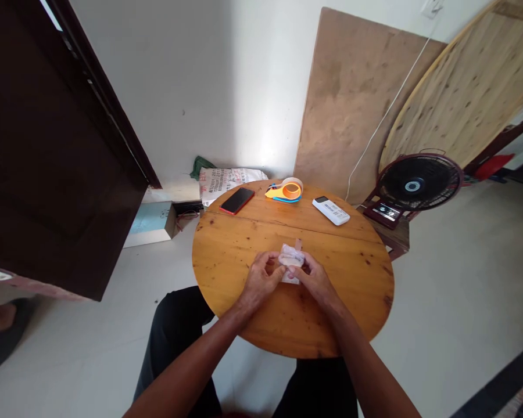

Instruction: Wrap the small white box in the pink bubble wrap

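A small whitish packet [292, 249] with a pinkish tint is between my hands, over the middle of the round wooden table [226, 261]. My left hand [261, 276] grips its left side, thumb on the front. On the right side my right hand [316, 278] holds it too, and the two thumbs nearly meet. A small pale strip [298, 244] shows just beyond the packet. The parts under my fingers are hidden.
At the table's far side are a red-edged phone [237, 201], an orange and blue tape dispenser [284, 190] and a white remote control [330, 210]. A black fan [414, 184] stands on a stool to the right. A printed sack [230, 179] lies behind the table.
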Motion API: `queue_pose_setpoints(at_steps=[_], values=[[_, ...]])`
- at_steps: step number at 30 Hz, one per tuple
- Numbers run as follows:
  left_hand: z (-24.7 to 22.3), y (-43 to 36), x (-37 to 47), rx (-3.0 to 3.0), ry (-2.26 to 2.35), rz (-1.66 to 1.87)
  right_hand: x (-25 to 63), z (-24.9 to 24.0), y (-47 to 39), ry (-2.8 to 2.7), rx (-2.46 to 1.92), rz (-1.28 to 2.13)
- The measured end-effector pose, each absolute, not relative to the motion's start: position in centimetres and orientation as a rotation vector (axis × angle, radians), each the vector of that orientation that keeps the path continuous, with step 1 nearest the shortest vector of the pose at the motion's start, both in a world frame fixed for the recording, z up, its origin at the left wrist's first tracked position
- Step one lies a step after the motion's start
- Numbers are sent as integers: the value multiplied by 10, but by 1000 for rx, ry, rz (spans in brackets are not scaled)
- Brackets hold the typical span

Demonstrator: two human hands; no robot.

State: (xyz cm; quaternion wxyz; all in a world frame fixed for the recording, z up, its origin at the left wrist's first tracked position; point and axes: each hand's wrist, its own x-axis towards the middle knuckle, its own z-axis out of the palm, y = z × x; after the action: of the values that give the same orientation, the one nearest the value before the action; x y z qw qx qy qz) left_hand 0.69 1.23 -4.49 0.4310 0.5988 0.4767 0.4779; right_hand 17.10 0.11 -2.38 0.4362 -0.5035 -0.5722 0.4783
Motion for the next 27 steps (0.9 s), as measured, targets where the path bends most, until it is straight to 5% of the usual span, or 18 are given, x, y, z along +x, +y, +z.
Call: queue_pose_setpoints(at_steps=[13, 27], values=[[-29, 26, 13, 1838, 1004, 1000, 177, -28, 16, -1350, -1284, 1169], [-29, 23, 12, 1565, 1079, 953, 178, -25, 11, -1405, -1281, 1121]])
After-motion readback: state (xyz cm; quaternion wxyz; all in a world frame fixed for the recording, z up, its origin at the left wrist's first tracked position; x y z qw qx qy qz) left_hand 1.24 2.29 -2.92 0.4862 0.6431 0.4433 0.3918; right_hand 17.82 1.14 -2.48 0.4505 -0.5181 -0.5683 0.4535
